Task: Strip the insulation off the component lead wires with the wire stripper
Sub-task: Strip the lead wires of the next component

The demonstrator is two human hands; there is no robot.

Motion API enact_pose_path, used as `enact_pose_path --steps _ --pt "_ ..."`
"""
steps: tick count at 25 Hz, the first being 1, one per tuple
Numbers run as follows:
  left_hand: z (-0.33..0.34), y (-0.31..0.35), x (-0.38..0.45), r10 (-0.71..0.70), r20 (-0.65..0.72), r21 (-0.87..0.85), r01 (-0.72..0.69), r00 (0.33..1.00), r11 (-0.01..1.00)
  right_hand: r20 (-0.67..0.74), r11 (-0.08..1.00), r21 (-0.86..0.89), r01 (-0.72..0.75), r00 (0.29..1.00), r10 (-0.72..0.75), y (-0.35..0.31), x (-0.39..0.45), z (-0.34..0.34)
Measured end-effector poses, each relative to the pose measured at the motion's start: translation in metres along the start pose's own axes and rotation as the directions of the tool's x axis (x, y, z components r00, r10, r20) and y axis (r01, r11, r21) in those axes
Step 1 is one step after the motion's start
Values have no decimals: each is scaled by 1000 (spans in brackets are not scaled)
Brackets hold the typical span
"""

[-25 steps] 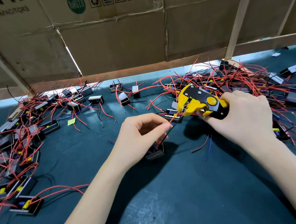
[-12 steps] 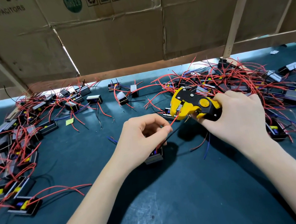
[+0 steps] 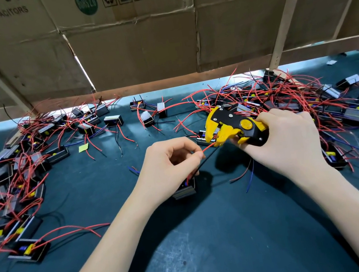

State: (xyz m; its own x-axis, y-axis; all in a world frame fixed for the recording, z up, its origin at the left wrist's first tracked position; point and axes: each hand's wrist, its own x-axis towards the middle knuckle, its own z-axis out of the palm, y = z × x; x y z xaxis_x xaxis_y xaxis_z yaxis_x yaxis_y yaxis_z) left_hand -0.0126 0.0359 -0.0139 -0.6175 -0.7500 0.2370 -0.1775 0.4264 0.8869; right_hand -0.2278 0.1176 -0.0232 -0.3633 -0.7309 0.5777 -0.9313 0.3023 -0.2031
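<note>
Red Lead Wire: Handling Notes at the Stripper Mouth

Red insulated lead wire (image 3: pixel 206 147), thin and flexible: running from the small black boxed component (image 3: pixel 184 188) lying on the dark teal table (image 3: pixel 211 245) up to the mouth of the yellow-and-black plastic wire stripper (image 3: pixel 232 126). Its free end is sitting at, or just inside, the tool's yellow jaws; how far in cannot be told.

Left hand (image 3: pixel 168 162): pinching the wire between thumb and forefinger close to its free end, its grip closed on the wire. A black lead is passing just beneath the same hand.

Right hand (image 3: pixel 288 139): wrapping the stripper's handles, its grip clamped on the tool, the yellow jaws looking slightly apart.

Handling, as judged: the wire is likely limp and very light, bending wherever unsupported, so holding it near the tip is keeping it straight enough to feed. The component is probably light enough to be dragging if pulled. The stripper looks rigid and best held by the handles.

Surroundings: piles of like components with red wires (image 3: pixel 15 175) lying left and right; brown cardboard sheet (image 3: pixel 139 49) hanging overhead.
</note>
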Motion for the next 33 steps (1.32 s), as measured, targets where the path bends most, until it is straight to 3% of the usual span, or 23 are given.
enact_pose_path --steps 9,20,26,31,33 --pt "-1 0 1 7 23 4 -7 1000 1000 -3 999 21 42 999 -42 0 1 -6" --pt "-5 0 0 28 74 16 -29 997 999 56 996 -80 -34 998 39 -5 -2 -7" --pt "-8 0 0 22 93 42 -26 995 999 89 998 -45 36 996 -31 -7 -2 -7" --pt "-6 -1 0 27 92 62 -33 995 998 79 998 -59 4 997 1 -9 -4 -10" --pt "-7 -1 0 38 107 61 -45 994 997 6 999 -39 4 1000 -4 -9 -4 -10"
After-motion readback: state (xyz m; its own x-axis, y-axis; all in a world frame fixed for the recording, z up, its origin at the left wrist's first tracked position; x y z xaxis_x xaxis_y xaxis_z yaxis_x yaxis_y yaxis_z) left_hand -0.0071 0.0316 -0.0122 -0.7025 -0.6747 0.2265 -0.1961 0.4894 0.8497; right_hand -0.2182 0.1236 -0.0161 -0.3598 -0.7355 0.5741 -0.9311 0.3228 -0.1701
